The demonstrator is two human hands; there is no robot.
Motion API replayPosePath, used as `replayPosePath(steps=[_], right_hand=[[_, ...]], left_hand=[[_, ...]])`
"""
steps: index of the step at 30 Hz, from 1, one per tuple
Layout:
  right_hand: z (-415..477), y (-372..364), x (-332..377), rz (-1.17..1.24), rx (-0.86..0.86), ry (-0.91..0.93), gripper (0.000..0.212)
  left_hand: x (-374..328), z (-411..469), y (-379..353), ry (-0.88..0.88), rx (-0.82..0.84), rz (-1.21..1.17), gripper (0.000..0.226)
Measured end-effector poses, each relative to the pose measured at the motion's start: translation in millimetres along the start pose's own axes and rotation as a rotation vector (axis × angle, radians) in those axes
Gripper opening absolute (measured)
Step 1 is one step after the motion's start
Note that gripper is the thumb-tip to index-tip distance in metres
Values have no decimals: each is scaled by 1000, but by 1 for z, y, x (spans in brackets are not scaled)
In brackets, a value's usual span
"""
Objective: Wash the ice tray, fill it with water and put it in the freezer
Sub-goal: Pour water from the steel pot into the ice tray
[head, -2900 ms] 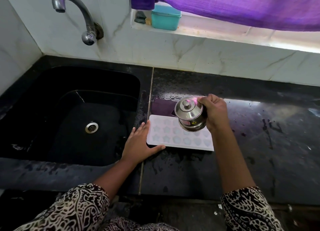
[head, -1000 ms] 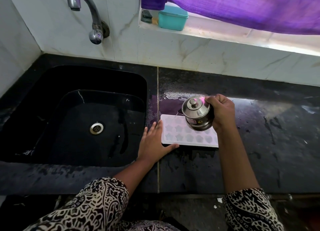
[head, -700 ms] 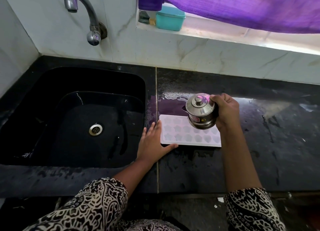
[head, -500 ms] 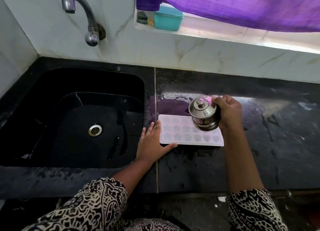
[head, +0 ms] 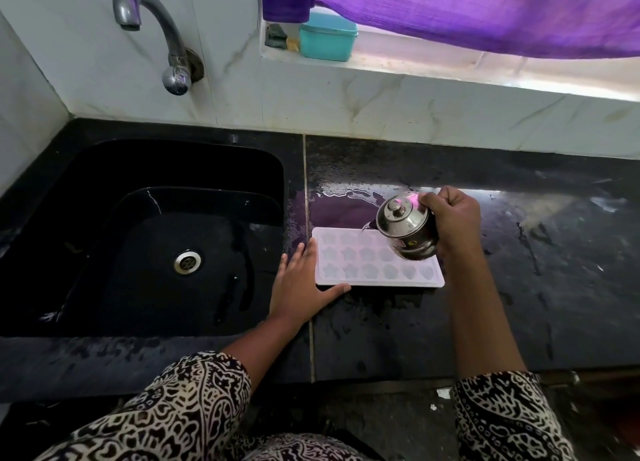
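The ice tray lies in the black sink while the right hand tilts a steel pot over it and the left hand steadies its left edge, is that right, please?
Not quite: the head view shows the ice tray on the countertop right of the sink, not in it. The right hand does tilt the steel pot over it, and the left hand steadies its left edge.
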State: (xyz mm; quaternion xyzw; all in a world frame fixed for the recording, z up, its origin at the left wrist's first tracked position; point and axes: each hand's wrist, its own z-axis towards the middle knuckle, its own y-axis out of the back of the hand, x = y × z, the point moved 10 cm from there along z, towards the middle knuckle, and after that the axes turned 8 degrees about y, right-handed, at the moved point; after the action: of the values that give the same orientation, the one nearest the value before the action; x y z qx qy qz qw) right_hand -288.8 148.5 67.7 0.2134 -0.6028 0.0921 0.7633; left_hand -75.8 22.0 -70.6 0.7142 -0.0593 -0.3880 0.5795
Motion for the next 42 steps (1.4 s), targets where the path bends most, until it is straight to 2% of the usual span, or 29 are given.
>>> replayPosePath(steps=[33,42], right_hand=[[-1,1,1,-5,4,-2,28],[-1,8,-13,277,-65,-116,37]], left_hand=[[-1,-1,1,-1,-11,2,112],[0,1,-1,1,-5,3,112]])
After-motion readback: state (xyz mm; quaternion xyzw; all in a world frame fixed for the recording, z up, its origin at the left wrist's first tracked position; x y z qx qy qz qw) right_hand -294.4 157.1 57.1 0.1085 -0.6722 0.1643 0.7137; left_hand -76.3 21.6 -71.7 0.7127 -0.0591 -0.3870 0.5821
